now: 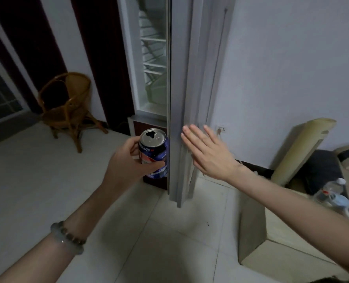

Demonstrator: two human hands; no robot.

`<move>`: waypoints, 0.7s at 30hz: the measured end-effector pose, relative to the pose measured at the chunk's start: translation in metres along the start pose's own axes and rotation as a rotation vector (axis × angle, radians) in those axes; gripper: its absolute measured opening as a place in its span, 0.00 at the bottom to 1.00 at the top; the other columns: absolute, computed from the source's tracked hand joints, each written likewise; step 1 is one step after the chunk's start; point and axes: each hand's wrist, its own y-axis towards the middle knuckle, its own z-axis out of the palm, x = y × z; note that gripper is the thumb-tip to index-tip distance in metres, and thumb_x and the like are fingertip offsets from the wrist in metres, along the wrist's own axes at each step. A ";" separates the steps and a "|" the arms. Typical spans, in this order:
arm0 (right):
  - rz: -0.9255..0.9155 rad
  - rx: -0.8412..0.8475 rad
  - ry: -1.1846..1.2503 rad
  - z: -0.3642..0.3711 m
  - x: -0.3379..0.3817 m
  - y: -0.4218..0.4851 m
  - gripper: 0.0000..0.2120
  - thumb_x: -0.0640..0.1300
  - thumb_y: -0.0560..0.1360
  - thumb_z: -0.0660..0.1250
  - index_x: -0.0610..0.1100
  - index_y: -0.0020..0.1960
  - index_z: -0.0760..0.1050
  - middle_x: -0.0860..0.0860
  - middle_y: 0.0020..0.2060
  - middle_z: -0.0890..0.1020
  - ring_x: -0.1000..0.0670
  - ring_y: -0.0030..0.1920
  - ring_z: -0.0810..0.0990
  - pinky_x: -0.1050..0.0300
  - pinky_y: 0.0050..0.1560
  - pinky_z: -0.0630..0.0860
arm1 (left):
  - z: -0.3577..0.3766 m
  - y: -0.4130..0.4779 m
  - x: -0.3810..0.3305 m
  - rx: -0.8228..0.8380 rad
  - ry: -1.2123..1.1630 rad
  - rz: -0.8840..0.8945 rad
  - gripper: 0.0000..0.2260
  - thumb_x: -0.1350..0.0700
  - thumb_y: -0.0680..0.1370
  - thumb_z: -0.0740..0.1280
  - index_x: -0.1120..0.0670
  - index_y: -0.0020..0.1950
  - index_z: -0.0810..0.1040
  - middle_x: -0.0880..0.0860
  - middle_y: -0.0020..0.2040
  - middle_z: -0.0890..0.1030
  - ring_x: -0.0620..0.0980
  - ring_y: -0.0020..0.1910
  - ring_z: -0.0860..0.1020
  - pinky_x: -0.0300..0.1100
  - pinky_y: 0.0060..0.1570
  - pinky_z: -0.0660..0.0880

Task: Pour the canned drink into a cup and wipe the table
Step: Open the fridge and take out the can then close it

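My left hand (pixel 126 160) grips a blue drink can (pixel 154 152) held upright in mid-air, its top showing an open mouth. My right hand (pixel 206 152) is flat with fingers spread, its palm against the outer face of a grey fridge door (pixel 181 99). The door stands nearly edge-on to me, and white shelves show through the gap on its left. At the right edge a beige table (pixel 271 242) carries a plastic bottle (pixel 331 188) and small items. No cup can be made out.
A rattan chair (pixel 67 107) stands at the back left by dark curtains. A cream standing fan unit (pixel 300 150) leans in the right corner near a wall socket (pixel 221 128). White floor tiles spread below me.
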 end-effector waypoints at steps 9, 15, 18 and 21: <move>-0.117 -0.067 -0.035 0.033 0.042 0.113 0.33 0.47 0.72 0.57 0.35 0.74 0.56 0.41 0.74 0.58 0.42 0.74 0.52 0.44 0.74 0.44 | -0.063 0.040 0.047 -0.182 0.111 -0.063 0.30 0.56 0.62 0.79 0.53 0.61 0.73 0.45 0.53 0.78 0.41 0.50 0.76 0.29 0.45 0.72; -0.104 -0.146 -0.018 0.070 0.068 0.198 0.31 0.46 0.72 0.57 0.35 0.72 0.61 0.41 0.73 0.64 0.42 0.74 0.55 0.42 0.74 0.48 | -0.122 0.097 0.093 -0.205 0.057 -0.080 0.30 0.57 0.62 0.79 0.52 0.62 0.73 0.45 0.53 0.79 0.36 0.50 0.77 0.27 0.44 0.74; -0.084 -0.166 -0.013 0.090 0.080 0.243 0.29 0.46 0.72 0.58 0.36 0.71 0.65 0.41 0.71 0.66 0.42 0.73 0.57 0.41 0.73 0.50 | -0.155 0.132 0.117 -0.194 0.051 -0.064 0.31 0.55 0.61 0.80 0.52 0.61 0.73 0.45 0.53 0.79 0.40 0.50 0.78 0.27 0.45 0.75; -0.084 -0.154 -0.047 0.112 0.085 0.289 0.28 0.45 0.73 0.57 0.36 0.71 0.65 0.41 0.72 0.65 0.42 0.73 0.56 0.41 0.73 0.48 | -0.185 0.168 0.138 -0.169 0.026 -0.055 0.30 0.56 0.62 0.80 0.52 0.61 0.73 0.44 0.52 0.79 0.37 0.49 0.78 0.24 0.44 0.74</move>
